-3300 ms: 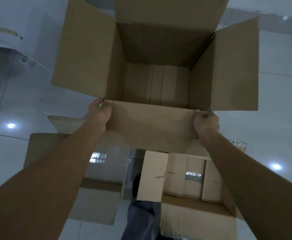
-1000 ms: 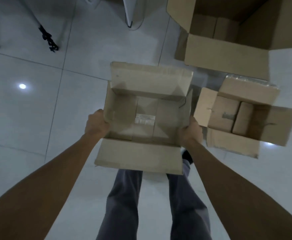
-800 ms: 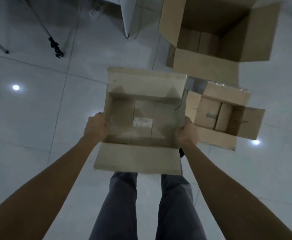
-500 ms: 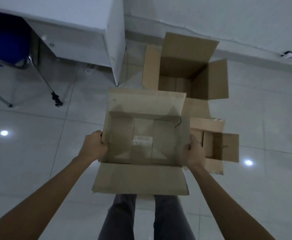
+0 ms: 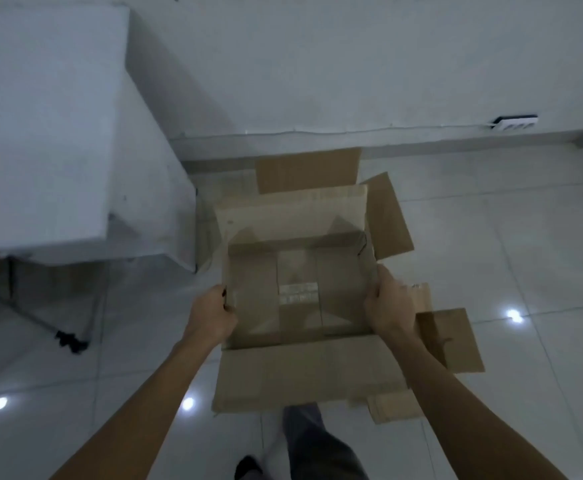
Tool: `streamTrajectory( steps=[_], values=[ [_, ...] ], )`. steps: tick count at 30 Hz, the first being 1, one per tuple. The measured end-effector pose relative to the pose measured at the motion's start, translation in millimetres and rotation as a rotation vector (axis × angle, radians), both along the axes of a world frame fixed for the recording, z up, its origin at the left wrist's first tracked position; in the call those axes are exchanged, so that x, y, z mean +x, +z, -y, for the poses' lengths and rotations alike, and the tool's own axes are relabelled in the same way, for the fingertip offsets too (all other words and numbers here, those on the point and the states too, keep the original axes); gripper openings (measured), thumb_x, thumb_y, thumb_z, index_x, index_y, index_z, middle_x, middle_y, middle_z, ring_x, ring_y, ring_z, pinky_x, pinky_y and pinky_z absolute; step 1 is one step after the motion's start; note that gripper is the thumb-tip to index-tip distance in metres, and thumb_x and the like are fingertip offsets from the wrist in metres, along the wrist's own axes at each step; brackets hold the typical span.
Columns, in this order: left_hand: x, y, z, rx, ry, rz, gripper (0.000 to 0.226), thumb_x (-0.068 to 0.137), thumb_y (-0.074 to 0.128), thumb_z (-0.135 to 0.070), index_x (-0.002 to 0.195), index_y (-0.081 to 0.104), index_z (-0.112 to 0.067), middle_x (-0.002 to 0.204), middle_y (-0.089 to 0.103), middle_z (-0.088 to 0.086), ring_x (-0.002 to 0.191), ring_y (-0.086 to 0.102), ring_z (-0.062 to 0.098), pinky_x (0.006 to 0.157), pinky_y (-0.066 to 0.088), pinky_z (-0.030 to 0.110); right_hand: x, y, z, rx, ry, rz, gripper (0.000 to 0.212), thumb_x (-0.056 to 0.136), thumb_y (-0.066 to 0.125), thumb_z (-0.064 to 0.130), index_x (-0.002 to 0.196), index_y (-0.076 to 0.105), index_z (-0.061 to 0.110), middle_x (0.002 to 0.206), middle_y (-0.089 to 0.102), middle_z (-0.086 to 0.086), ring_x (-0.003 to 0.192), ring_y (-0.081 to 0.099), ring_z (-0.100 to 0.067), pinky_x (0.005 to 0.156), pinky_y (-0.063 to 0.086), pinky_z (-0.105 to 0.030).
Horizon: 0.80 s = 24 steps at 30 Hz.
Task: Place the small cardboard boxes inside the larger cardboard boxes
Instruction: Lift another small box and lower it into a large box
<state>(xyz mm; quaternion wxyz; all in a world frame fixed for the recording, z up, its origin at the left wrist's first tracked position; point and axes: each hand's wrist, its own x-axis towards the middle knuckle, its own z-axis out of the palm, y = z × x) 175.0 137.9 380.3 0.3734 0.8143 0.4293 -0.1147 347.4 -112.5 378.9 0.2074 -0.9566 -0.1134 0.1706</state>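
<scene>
I hold an open, empty medium cardboard box (image 5: 300, 303) in the air in front of me, flaps spread, a pale label on its bottom. My left hand (image 5: 212, 315) grips its left wall. On the right wall sits my right hand (image 5: 388, 306), fingers curled over the rim. Behind and below it stands the large cardboard box (image 5: 317, 171) on the floor near the wall; only its far and right flaps show. A small cardboard box (image 5: 449, 337) lies on the floor at the right, mostly hidden by my right arm and the held box.
A white table (image 5: 41, 133) stands at the left, with a dark stand leg (image 5: 65, 337) under it. The wall and baseboard (image 5: 421, 136) run behind the boxes, with a power strip (image 5: 516, 123) at the right. My legs (image 5: 317, 445) show below, on glossy floor tiles.
I have lifted the medium box off the floor and carried it forward; it now covers most of the large box. The view has tilted up toward the wall.
</scene>
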Motion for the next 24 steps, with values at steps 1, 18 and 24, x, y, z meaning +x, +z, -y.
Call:
streamTrajectory(
  steps=[1,18,24],
  values=[
    [19,-6,-5,-0.009,-0.004,0.009,0.013,0.084,0.056,-0.001,0.078,0.057,-0.012,0.065,0.055,0.0,0.067,0.056,0.025,0.049,0.036,0.021,17,-4,-5,-0.013,0.007,0.007,0.023,0.088,0.049,0.011,0.107,0.048,0.025,0.08,0.054,0.006,0.069,0.052,-0.018,0.056,0.039,-0.028],
    [206,-165,-57,0.052,0.028,0.048,0.016,0.087,0.057,-0.001,0.079,0.053,-0.014,0.063,0.055,-0.003,0.055,0.053,0.005,0.042,0.031,0.012,215,-145,-66,-0.099,0.024,-0.057,0.035,0.092,0.051,-0.002,0.125,0.044,0.007,0.089,0.066,-0.012,0.071,0.059,-0.03,0.059,0.038,-0.03],
    [223,-215,-56,0.031,0.04,0.056,0.021,0.089,0.055,0.0,0.077,0.049,-0.016,0.063,0.052,-0.002,0.054,0.052,0.008,0.041,0.033,0.011,237,-202,-65,-0.06,0.081,-0.011,0.043,0.094,0.048,-0.001,0.136,0.039,0.005,0.083,0.064,-0.013,0.065,0.059,-0.032,0.051,0.033,-0.028]
  ],
)
